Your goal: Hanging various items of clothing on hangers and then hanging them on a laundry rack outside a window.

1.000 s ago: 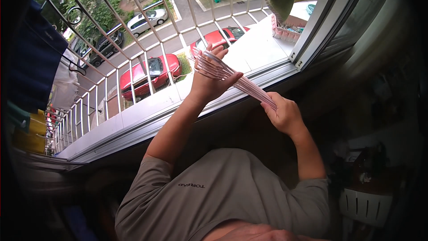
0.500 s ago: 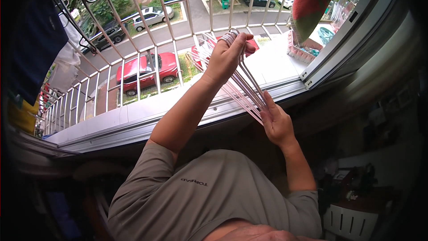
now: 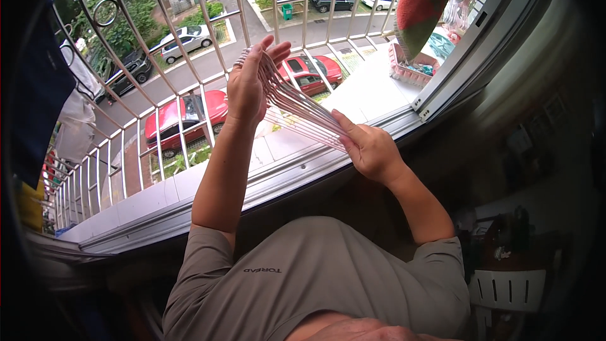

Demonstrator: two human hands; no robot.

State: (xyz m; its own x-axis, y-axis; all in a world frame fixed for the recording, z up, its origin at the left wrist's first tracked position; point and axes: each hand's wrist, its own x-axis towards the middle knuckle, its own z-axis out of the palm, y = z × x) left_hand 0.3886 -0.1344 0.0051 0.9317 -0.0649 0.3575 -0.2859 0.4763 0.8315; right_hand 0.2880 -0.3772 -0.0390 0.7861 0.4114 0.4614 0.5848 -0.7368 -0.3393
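Over the window sill I hold a bundle of thin clothes hangers [image 3: 303,117], pale pink and brownish, slanting between my two hands. My left hand [image 3: 247,91] is around their hook end, its fingertips stretched up past the wires; the hooks show at the left of its thumb. Part of the bundle is hidden behind this hand. My right hand [image 3: 374,151] is closed on the lower end of the bundle, thumb along the top.
A metal window grille [image 3: 240,19] stands beyond the white sill [image 3: 353,104]. A red and green cloth [image 3: 424,9] hangs at the right, above a pink-edged basket [image 3: 407,66]. Dark clothing [image 3: 28,82] hangs at the left. Parked cars are outside below.
The hangers have moved left and now lie at a flatter slant. My left hand has shifted left and its fingers have straightened. My right hand has moved up and left.
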